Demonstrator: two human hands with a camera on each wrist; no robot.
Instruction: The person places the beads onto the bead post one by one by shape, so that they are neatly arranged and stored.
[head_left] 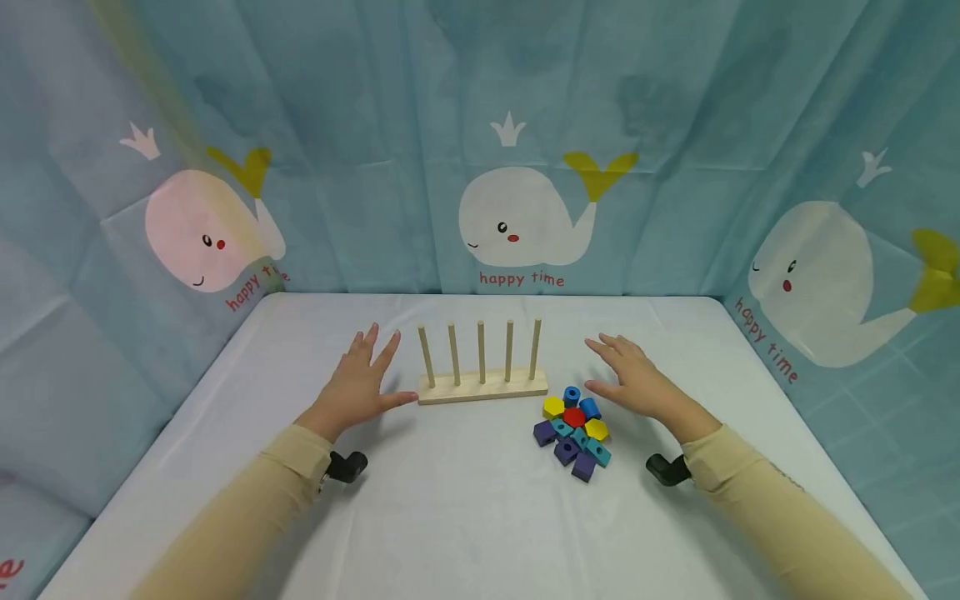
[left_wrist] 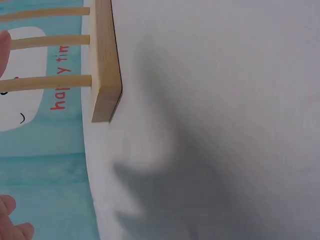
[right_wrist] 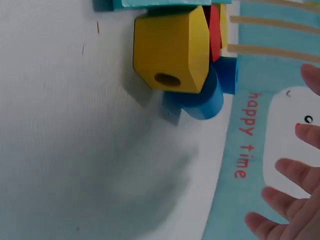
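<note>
Colored blocks [head_left: 574, 417] near right fingers [right_wrist: 296, 172]

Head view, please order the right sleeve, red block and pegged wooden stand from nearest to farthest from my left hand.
1. Pegged wooden stand: just right of your left hand.
2. Red block: past the stand's right end.
3. Right sleeve: farthest right.

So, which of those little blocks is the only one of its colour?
The red block, lying between the two yellow blocks. Every other colour in the pile shows up at least twice.
</note>
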